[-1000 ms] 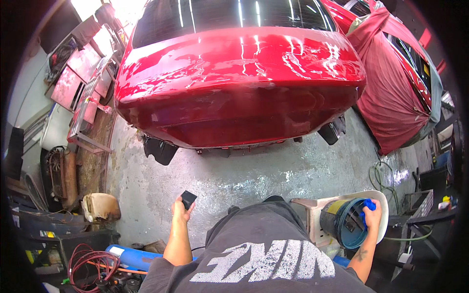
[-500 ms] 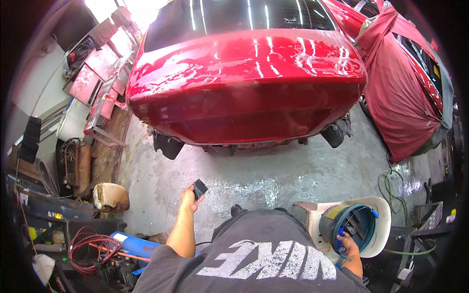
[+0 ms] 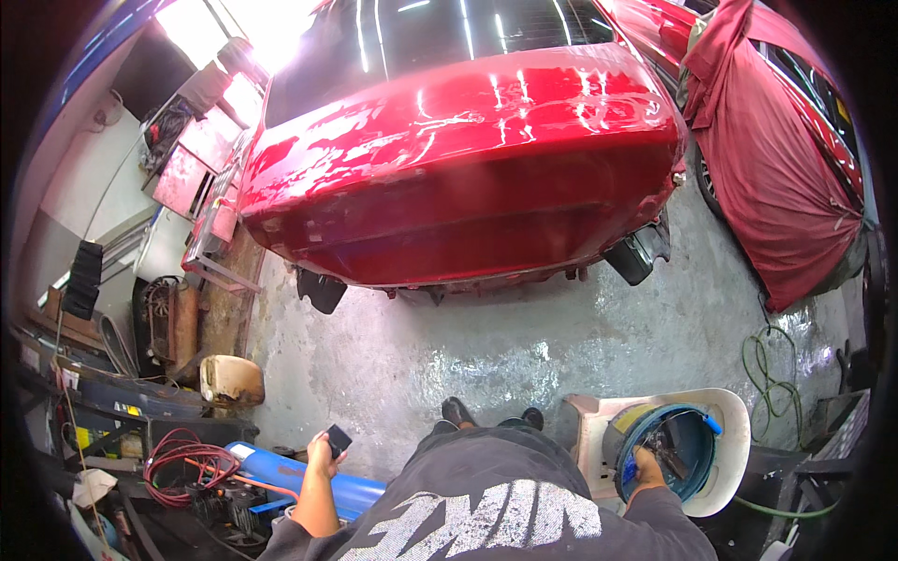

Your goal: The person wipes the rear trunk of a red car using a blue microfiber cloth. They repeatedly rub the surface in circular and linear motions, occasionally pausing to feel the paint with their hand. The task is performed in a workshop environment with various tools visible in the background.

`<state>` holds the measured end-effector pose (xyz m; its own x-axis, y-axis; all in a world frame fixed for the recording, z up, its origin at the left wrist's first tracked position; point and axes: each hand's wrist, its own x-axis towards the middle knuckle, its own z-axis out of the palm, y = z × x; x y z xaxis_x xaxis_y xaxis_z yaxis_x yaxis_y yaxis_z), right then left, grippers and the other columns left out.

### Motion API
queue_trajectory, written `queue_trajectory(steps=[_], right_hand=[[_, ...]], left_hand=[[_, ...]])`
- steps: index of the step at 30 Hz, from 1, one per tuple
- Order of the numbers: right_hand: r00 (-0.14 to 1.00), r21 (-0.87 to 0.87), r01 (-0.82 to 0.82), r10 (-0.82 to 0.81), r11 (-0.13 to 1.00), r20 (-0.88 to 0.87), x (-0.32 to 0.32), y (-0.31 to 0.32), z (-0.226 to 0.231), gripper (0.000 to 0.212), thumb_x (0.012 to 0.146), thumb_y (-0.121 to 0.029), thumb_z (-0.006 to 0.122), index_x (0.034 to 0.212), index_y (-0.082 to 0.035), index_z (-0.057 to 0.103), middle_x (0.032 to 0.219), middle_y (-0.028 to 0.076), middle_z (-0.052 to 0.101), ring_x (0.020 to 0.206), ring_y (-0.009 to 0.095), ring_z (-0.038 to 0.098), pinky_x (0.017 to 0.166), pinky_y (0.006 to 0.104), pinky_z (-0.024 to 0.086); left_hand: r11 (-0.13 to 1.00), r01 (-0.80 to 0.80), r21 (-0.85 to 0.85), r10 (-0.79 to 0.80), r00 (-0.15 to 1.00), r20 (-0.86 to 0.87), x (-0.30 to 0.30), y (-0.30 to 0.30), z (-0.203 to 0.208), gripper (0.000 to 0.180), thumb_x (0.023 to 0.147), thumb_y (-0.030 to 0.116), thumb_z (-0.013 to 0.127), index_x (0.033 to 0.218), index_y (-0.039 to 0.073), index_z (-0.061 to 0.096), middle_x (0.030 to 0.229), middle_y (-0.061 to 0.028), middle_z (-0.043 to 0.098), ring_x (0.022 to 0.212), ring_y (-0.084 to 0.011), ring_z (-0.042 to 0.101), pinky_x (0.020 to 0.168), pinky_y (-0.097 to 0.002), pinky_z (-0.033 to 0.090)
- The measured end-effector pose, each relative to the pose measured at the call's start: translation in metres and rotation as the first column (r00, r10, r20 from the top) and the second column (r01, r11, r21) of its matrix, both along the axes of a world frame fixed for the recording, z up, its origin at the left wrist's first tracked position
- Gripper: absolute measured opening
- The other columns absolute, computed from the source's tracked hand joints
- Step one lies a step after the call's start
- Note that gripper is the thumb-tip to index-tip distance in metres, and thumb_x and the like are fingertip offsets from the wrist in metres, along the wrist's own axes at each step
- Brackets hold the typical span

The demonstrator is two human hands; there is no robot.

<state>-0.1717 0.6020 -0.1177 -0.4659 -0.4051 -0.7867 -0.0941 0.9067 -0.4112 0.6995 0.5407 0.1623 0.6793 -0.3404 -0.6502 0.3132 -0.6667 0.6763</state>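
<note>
In my left hand point(image 3: 321, 458) I hold a small dark block point(image 3: 339, 438), its flat side facing up, out to the left of my body. My right hand point(image 3: 645, 466) reaches over the rim and down into a dark blue bucket point(image 3: 696, 453). Something bright blue point(image 3: 630, 469) shows against that hand, but its kind is unclear and the fingertips are mostly hidden. Dark pieces lie inside the bucket, which stands on a white plastic chair point(image 3: 735, 425). Ahead is the rear of a red car point(image 3: 458, 187), its paint glossy and wet-looking on top.
A red cloth point(image 3: 767, 168) covers another car at the right. A green hose point(image 3: 769, 374) lies on the grey floor point(image 3: 402, 355). To my left are a blue cylinder point(image 3: 351, 494), a coiled red hose point(image 3: 187, 467), a stained beige container point(image 3: 231, 381) and a metal rack point(image 3: 210, 224).
My left hand has come lower and nearer my body with the block. My right hand has gone deeper into the bucket. The view has shifted, and my shoes now show.
</note>
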Motion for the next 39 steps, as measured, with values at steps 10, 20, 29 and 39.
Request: queue_trajectory(steps=[10, 20, 29, 39], right_hand=[[0.978, 0.14, 0.203, -0.208, 0.969, 0.026, 0.024, -0.014, 0.014, 0.07, 0.102, -0.057, 0.047, 0.14, -0.002, 0.069, 0.144, 0.028, 0.065, 0.126, 0.046, 0.066, 0.109, 0.0567, 0.049], [0.76, 0.15, 0.446, -0.462, 0.882, 0.458, 0.016, 0.011, 0.006, 0.046, 0.094, -0.053, 0.063, 0.11, -0.012, 0.076, 0.089, 0.01, 0.076, 0.077, 0.033, 0.073, 0.077, 0.0498, 0.06], [0.422, 0.074, 0.637, -0.427, 0.767, 0.8, 0.028, 0.007, 0.108, 0.042, 0.085, -0.049, 0.068, 0.103, -0.013, 0.077, 0.094, 0.01, 0.078, 0.085, 0.033, 0.074, 0.085, 0.0518, 0.061], [0.439, -0.299, 0.705, -0.064, 0.643, 0.896, 0.006, 0.051, 0.167, 0.055, 0.09, -0.057, 0.056, 0.126, -0.019, 0.071, 0.126, 0.011, 0.074, 0.106, 0.035, 0.073, 0.084, 0.0629, 0.06]], left_hand=[[0.944, -0.182, 0.274, 0.134, 0.974, 0.185, 0.004, 0.061, -0.04, 0.029, 0.104, 0.033, 0.051, 0.123, 0.017, 0.067, 0.111, -0.0096, 0.07, 0.091, -0.0292, 0.068, 0.066, -0.0531, 0.052], [0.981, -0.143, 0.134, 0.115, 0.973, 0.201, 0.005, 0.0, -0.042, 0.036, 0.106, 0.04, 0.059, 0.13, 0.013, 0.061, 0.117, -0.0087, 0.067, 0.102, -0.0285, 0.063, 0.077, -0.0533, 0.056], [0.995, -0.072, 0.069, 0.06, 0.985, 0.161, -0.023, -0.057, -0.032, 0.03, 0.108, 0.038, 0.056, 0.129, 0.018, 0.061, 0.115, -0.0053, 0.065, 0.098, -0.0253, 0.061, 0.074, -0.0515, 0.054], [0.988, -0.148, 0.043, 0.146, 0.987, 0.062, -0.014, -0.091, -0.091, 0.036, 0.104, 0.04, 0.053, 0.131, 0.019, 0.065, 0.118, -0.006, 0.068, 0.104, -0.0247, 0.062, 0.079, -0.053, 0.05]])
